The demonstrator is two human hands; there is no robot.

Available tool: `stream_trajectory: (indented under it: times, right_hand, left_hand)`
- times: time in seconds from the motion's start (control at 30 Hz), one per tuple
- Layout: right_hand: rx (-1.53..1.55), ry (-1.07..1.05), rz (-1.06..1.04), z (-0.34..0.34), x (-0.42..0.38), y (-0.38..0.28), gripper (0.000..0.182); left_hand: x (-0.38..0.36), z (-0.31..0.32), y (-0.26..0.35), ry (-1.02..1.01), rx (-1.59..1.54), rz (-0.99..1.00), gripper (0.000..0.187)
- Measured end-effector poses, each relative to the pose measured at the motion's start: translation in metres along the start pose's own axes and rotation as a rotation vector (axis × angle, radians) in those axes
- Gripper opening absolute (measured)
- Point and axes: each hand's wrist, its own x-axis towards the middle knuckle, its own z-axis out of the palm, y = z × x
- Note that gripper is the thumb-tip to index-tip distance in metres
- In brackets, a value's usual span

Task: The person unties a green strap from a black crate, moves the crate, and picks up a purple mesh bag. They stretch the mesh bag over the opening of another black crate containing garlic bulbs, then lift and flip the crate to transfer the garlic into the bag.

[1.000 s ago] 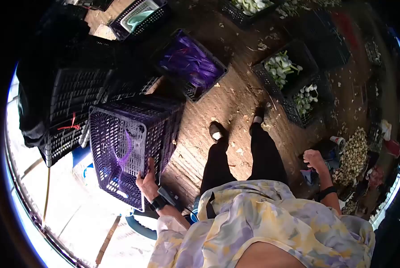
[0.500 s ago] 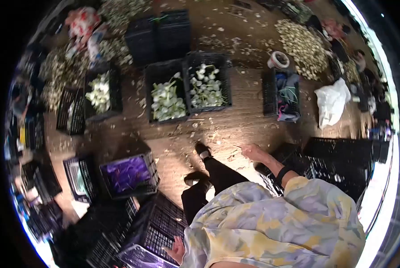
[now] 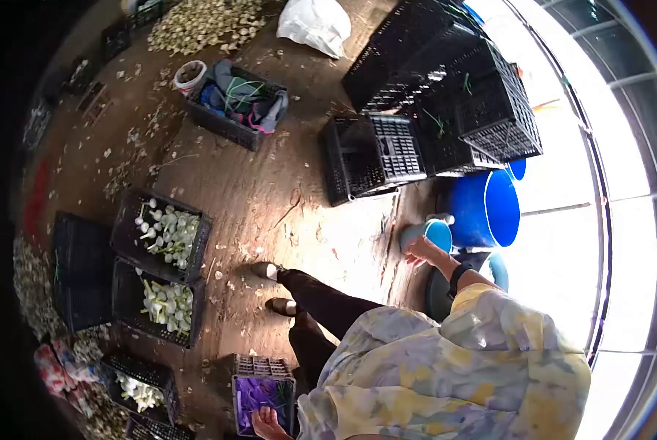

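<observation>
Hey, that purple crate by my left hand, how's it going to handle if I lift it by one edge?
The purple crate is probably stiff: its walls are moulded lattice, like the black crates that hold shape when stacked. It likely weighs little, being mostly holes with only something thin and purple inside. Held by the left hand at one edge, it may tilt.

Two hands are held apart, one on each side of the body.

The right hand is held out with its fingers loosely curled. The left hand is kept low, fingers spread.
</observation>
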Motion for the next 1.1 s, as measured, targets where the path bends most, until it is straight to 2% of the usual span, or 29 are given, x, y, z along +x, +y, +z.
stream_trajectory:
  times: [0.03,0.07,0.13,0.17,0.27,0.3,0.33,0.43,0.47,0.5,0.53,0.57,0.6,0.63,0.67,0.73,0.77,0.83,0.9,0.97,1.0,1.07,1.1]
  right_hand:
    - [0.030,0.011,0.019,-0.004,-0.007,0.023,0.021]
    - [0.046,0.020,0.042,-0.009,-0.012,0.047,0.021]
    - [0.028,0.025,0.098,-0.022,-0.016,0.074,0.020]
    - [0.052,0.026,0.100,-0.028,-0.010,0.087,0.019]
    - [0.131,0.086,0.090,-0.052,0.010,0.094,0.015]
    - [0.059,0.102,0.086,-0.060,0.034,0.094,0.016]
    - [-0.038,0.134,0.001,-0.067,0.054,0.083,0.017]
    - [-0.750,0.372,-0.540,-0.088,0.110,0.031,0.023]
    - [-0.877,0.389,-0.530,-0.093,0.114,-0.013,0.035]
    - [-1.195,0.302,-0.628,-0.103,0.130,-0.052,0.046]
    - [-1.336,0.359,-0.825,-0.111,0.164,-0.072,0.050]
    - [-1.427,0.347,-1.047,-0.121,0.188,-0.103,0.039]
    - [-1.609,0.340,-1.196,-0.130,0.209,-0.134,0.043]
    - [-1.659,0.411,-1.431,-0.138,0.252,-0.149,0.044]
    - [-1.775,0.352,-1.437,-0.148,0.292,-0.161,0.041]
    - [-1.904,0.285,-1.447,-0.154,0.318,-0.200,0.039]
    - [-2.132,0.100,-1.184,-0.152,0.326,-0.218,0.033]
    - [-2.358,-0.092,-0.887,-0.159,0.350,-0.230,0.028]
    - [-2.134,-0.206,-1.099,-0.165,0.392,-0.219,0.015]
    - [-2.009,-0.424,-1.251,-0.186,0.384,-0.222,0.011]
    - [-1.569,-0.499,-1.102,-0.216,0.413,-0.190,0.009]
    - [-1.736,-0.611,-0.995,-0.241,0.395,-0.193,0.008]
    - [-2.355,-0.666,-0.961,-0.237,0.323,-0.215,0.009]
  left_hand:
    - [0.009,-0.003,0.001,-0.078,0.155,-0.008,0.029]
    - [0.015,-0.005,0.002,-0.095,0.176,-0.009,0.029]
    - [0.023,-0.002,0.007,-0.505,0.936,0.661,0.028]
    - [0.026,0.008,0.012,-0.511,0.956,0.676,0.028]
    - [0.033,0.063,-0.001,0.170,-0.089,-0.418,0.014]
    - [0.032,0.073,-0.004,0.196,-0.097,-0.401,0.014]
    - [0.031,0.080,-0.004,0.130,-0.087,-0.425,0.014]
    - [0.006,0.112,0.007,0.096,-0.005,-0.408,0.014]
    - [0.001,0.113,0.006,0.111,0.004,-0.386,0.015]
    - [-0.008,0.123,0.011,0.160,0.050,-0.350,0.017]
    - [-0.017,0.137,0.014,0.202,0.096,-0.328,0.018]
    - [-0.026,0.149,0.015,0.237,0.077,-0.284,0.019]
    - [-0.034,0.164,0.018,0.252,0.076,-0.253,0.019]
    - [-0.041,0.184,0.023,0.302,0.164,-0.248,0.020]
    - [-0.053,0.201,0.018,0.330,0.178,-0.255,0.020]
    - [-0.069,0.243,0.014,0.366,0.183,-0.275,0.021]
    - [-0.081,0.266,0.012,0.340,0.206,-0.303,0.019]
    - [-0.100,0.301,0.005,0.318,0.206,-0.352,0.018]
    - [-0.115,0.319,-0.010,0.255,0.251,-0.484,0.015]
    - [-0.131,0.323,-0.032,0.254,0.211,-0.528,0.012]
    - [-0.136,0.323,-0.040,0.291,0.204,-0.527,0.013]
    - [-0.144,0.325,-0.047,0.363,0.196,-0.509,0.015]
    - [-0.148,0.327,-0.047,0.386,0.192,-0.498,0.017]
